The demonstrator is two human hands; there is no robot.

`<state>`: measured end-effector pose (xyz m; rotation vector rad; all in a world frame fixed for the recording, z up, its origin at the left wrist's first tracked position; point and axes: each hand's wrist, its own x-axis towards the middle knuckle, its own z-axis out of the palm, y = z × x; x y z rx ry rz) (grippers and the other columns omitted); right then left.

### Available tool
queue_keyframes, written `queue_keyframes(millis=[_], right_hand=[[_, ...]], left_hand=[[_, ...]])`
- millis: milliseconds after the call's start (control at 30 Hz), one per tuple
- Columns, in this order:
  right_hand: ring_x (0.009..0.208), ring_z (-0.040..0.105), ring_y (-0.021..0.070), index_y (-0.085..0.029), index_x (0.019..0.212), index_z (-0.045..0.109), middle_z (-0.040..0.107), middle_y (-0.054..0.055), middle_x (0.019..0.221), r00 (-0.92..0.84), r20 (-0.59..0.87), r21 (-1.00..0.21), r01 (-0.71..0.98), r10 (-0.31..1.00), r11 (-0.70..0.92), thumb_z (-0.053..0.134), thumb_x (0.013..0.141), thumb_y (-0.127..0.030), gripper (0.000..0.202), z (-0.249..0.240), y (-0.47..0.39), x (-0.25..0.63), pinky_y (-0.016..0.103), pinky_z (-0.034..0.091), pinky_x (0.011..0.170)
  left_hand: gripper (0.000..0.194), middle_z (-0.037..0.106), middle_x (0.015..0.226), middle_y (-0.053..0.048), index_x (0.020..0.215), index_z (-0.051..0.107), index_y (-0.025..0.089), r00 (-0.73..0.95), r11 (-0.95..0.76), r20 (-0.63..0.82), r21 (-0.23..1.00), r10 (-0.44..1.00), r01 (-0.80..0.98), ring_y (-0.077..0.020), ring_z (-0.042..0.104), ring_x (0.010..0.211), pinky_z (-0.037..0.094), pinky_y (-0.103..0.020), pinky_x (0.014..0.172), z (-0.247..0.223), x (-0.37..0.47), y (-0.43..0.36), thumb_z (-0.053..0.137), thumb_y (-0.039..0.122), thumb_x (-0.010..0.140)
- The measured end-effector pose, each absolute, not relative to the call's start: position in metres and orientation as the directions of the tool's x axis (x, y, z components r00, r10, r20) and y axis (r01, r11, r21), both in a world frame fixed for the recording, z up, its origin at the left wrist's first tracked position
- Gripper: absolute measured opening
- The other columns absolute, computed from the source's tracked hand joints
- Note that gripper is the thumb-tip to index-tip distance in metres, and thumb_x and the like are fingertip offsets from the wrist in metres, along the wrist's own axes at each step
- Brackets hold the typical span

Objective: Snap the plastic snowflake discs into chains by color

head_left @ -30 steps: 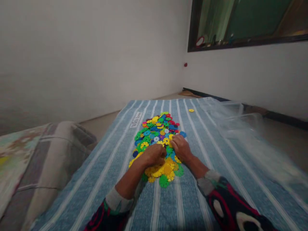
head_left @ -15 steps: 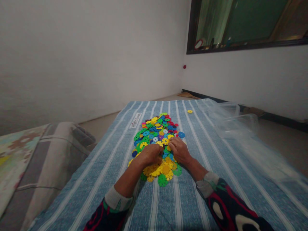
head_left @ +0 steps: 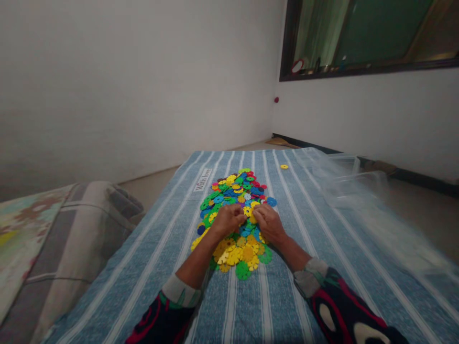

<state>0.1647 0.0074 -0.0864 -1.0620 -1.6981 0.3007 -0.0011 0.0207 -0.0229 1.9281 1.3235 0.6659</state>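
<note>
A heap of notched plastic discs (head_left: 216, 198) in green, blue, yellow, red and other colours spreads over the striped cloth. Above the heap's middle, my left hand (head_left: 228, 221) has its thumb and fingers pinched together; whatever is between them is too small to make out. Close on its right, my right hand (head_left: 269, 223) is closed with its fingertips on a yellow notched disc (head_left: 253, 218). A gap separates the two hands. Mostly yellow discs (head_left: 233, 255) lie nearer me, with a green disc (head_left: 243, 271) at the front edge.
One yellow disc (head_left: 284, 166) lies apart at the far right of the striped cloth (head_left: 143, 267). Clear plastic containers (head_left: 358, 188) stand along the right side. To the left is a grey checked cover (head_left: 84, 229). White walls and a dark-framed window (head_left: 283, 43) lie beyond.
My left hand has risen slightly away from me and turned, so its thumb and fingertips show more and more yellow discs appear below it. My right hand has barely moved.
</note>
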Motion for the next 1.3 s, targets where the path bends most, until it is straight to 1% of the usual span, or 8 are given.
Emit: queue_keyframes(millis=[133, 300, 533, 667, 767, 933, 1033, 1300], right_hand=[[0.086, 0.058, 0.0185, -0.022, 0.074, 0.057, 0.065, 0.006, 0.086, -0.015, 0.602, -0.706, 0.458, 0.798, 0.541, 0.045, 0.094, -0.029, 0.024, -0.083, 0.007, 0.164, 0.033, 0.045, 0.082], [0.078, 0.056, 0.0169, -0.021, 0.074, 0.058, 0.062, 0.004, 0.079, 0.057, 0.563, -0.754, 0.445, 0.824, 0.484, 0.044, 0.092, -0.028, 0.023, -0.081, 0.008, 0.164, 0.029, 0.044, 0.074], [0.071, 0.054, 0.0164, -0.021, 0.073, 0.06, 0.06, 0.002, 0.072, 0.074, 0.555, -0.75, 0.475, 0.828, 0.46, 0.045, 0.092, -0.029, 0.025, -0.082, 0.011, 0.162, 0.028, 0.042, 0.068], [0.081, 0.059, 0.0187, -0.021, 0.081, 0.065, 0.065, 0.005, 0.083, 0.009, 0.602, -0.698, 0.491, 0.799, 0.52, 0.051, 0.091, -0.031, 0.019, -0.081, 0.009, 0.169, 0.032, 0.046, 0.078], [0.099, 0.059, 0.0227, -0.021, 0.078, 0.066, 0.065, 0.009, 0.1, -0.174, 0.642, -0.607, 0.48, 0.747, 0.634, 0.066, 0.083, -0.038, 0.017, -0.074, 0.005, 0.178, 0.038, 0.046, 0.09], [0.126, 0.045, 0.0306, -0.021, 0.098, 0.067, 0.052, 0.014, 0.132, -0.471, 0.613, -0.453, 0.447, 0.634, 0.771, 0.08, 0.059, -0.06, 0.056, -0.066, -0.006, 0.182, 0.049, 0.035, 0.106], [0.135, 0.035, 0.0337, -0.022, 0.107, 0.065, 0.041, 0.015, 0.144, -0.522, 0.589, -0.408, 0.467, 0.617, 0.784, 0.077, 0.056, -0.069, 0.071, -0.07, -0.009, 0.18, 0.054, 0.026, 0.111], [0.137, 0.034, 0.0333, -0.021, 0.086, 0.07, 0.04, 0.013, 0.147, -0.521, 0.547, -0.43, 0.497, 0.655, 0.754, 0.08, 0.065, -0.054, 0.041, -0.083, -0.004, 0.186, 0.055, 0.026, 0.111]], left_hand=[[0.008, 0.059, 0.05, 0.005, 0.076, 0.057, 0.019, 0.299, -0.139, 0.005, 0.894, 0.954, 0.426, -0.0124, 0.059, 0.043, 0.039, -0.019, 0.04, -0.031, 0.011, 0.021, 0.054, 0.026, 0.077], [0.022, 0.066, 0.056, 0.002, 0.09, 0.06, 0.016, 0.378, 0.004, -0.065, 0.987, 0.923, 0.161, -0.0151, 0.067, 0.053, 0.05, -0.022, 0.047, -0.035, 0.016, 0.02, 0.064, 0.026, 0.07], [0.021, 0.062, 0.053, 0.006, 0.083, 0.062, 0.018, 0.308, -0.082, 0.024, 0.981, 0.951, 0.176, -0.014, 0.064, 0.05, 0.049, -0.022, 0.046, -0.044, 0.021, 0.022, 0.067, 0.024, 0.064], [0.023, 0.062, 0.053, 0.006, 0.085, 0.06, 0.018, 0.228, -0.072, 0.036, 0.986, 0.973, 0.153, -0.014, 0.062, 0.048, 0.048, -0.023, 0.046, -0.05, 0.02, 0.027, 0.066, 0.024, 0.064], [0.022, 0.061, 0.053, 0.006, 0.085, 0.059, 0.018, 0.192, -0.069, 0.041, 0.988, 0.981, 0.14, -0.0123, 0.058, 0.044, 0.047, -0.023, 0.046, -0.05, 0.018, 0.029, 0.064, 0.023, 0.064], [0.019, 0.06, 0.054, 0.007, 0.082, 0.062, 0.016, 0.174, -0.098, 0.071, 0.983, 0.982, 0.154, -0.0098, 0.054, 0.044, 0.043, -0.021, 0.045, -0.047, 0.015, 0.028, 0.063, 0.021, 0.064], [0.019, 0.062, 0.056, 0.006, 0.082, 0.062, 0.016, 0.176, -0.102, 0.076, 0.985, 0.982, 0.142, -0.0101, 0.056, 0.046, 0.043, -0.021, 0.046, -0.047, 0.014, 0.029, 0.063, 0.023, 0.065], [0.026, 0.063, 0.054, 0.004, 0.086, 0.059, 0.016, 0.197, -0.071, 0.055, 0.994, 0.979, 0.077, -0.0123, 0.06, 0.047, 0.046, -0.022, 0.046, -0.054, 0.013, 0.034, 0.066, 0.029, 0.065]])
